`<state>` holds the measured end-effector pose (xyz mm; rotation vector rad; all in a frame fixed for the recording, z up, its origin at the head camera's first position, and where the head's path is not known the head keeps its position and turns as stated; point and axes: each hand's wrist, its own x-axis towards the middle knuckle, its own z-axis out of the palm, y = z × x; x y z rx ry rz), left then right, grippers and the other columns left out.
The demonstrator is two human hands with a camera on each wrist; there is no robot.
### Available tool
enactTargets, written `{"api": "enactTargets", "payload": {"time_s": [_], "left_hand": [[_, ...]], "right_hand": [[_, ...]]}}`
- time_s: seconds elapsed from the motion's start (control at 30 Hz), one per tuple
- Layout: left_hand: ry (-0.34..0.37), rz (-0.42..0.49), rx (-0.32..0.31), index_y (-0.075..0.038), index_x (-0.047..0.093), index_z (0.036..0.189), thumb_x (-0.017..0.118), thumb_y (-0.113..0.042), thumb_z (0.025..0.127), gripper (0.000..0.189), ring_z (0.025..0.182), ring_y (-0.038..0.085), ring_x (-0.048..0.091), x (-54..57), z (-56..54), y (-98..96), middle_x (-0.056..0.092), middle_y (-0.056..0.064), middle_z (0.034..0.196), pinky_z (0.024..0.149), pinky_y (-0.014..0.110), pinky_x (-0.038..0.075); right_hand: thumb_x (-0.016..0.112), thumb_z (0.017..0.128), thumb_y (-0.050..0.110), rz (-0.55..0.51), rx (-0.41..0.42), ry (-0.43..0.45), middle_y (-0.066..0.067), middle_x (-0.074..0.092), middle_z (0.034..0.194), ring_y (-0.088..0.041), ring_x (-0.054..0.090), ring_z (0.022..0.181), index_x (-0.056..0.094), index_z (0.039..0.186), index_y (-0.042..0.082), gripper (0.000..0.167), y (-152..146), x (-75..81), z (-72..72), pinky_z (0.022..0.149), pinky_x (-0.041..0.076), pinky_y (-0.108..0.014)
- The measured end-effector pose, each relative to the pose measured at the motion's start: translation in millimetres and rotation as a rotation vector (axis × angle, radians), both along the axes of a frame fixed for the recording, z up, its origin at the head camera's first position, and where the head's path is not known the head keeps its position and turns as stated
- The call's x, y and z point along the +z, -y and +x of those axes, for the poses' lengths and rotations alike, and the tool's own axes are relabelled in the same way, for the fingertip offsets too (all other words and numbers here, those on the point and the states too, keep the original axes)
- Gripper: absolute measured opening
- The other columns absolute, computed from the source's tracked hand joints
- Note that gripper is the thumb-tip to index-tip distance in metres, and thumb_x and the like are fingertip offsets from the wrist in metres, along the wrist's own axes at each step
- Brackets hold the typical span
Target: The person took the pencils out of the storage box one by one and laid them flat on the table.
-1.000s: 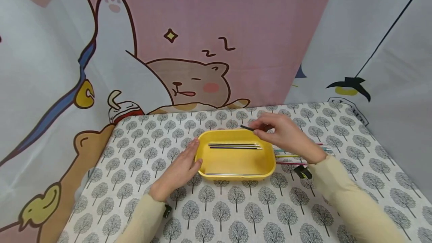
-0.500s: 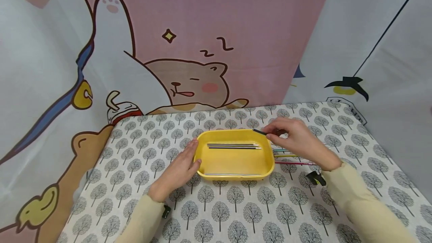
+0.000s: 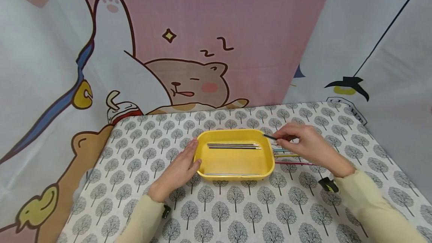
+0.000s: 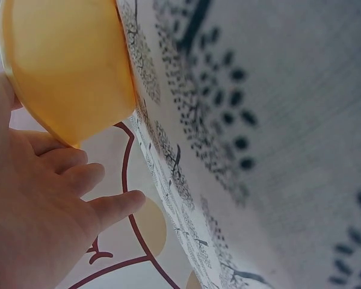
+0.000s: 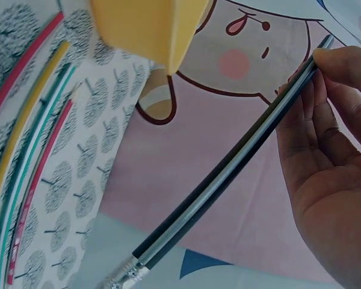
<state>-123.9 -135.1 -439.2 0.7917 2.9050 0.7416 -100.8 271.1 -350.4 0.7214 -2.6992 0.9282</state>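
Observation:
A dark pencil [image 5: 228, 159] with a silver ferrule slants down from my right hand [image 3: 302, 141], which pinches it near its tip between thumb and fingers. In the head view this pencil's front end overlaps the back right corner of a yellow tray [image 3: 239, 179]. My left hand [image 3: 180, 168] rests at the tray's left rim with its fingers extended along the outside wall. Inside the tray, dark pencils [image 3: 233, 147] lie side by side near the back. A thin greyish rod [image 3: 233, 174] lies along the front wall.
Right of the tray, several coloured pencils lie on the tree-print cloth [image 3: 236, 213], among them a yellow pencil [image 5: 24, 129] and a pink pencil [image 3: 293, 163]. A cartoon-print curtain [image 3: 263, 40] stands behind the table.
My right hand has moved right and slightly nearer with the pencil, from the tray's back edge to its back right corner. My left hand has stayed at the left rim.

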Motion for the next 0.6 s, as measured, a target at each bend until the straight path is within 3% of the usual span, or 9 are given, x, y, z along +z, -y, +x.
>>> {"api": "enactTargets", "payload": {"time_s": [0.27, 0.6], "left_hand": [[0.008, -0.001, 0.003, 0.000, 0.019, 0.162, 0.050, -0.029, 0.109, 0.067, 0.155, 0.037, 0.023, 0.3, 0.0, 0.5, 0.014, 0.013, 0.169, 0.123, 0.057, 0.026], [0.009, 0.014, 0.003, 0.001, 0.021, 0.162, 0.051, -0.029, 0.109, 0.068, 0.155, 0.037, 0.023, 1.2, 0.5, 0.1, 0.015, 0.014, 0.169, 0.123, 0.057, 0.026]], "right_hand": [[0.079, 0.090, 0.005, 0.029, 0.004, -0.022, 0.014, 0.074, 0.100, -0.007, 0.068, 0.092, 0.080, 0.108, 0.019, 0.022, -12, -8.5, 3.1, 0.075, 0.062, -0.025], [0.081, 0.085, -0.001, 0.056, 0.012, -0.036, 0.010, 0.075, 0.101, -0.001, 0.063, 0.083, 0.080, 0.109, 0.017, 0.029, -23, -20.2, 7.5, 0.067, 0.059, -0.024]]}}
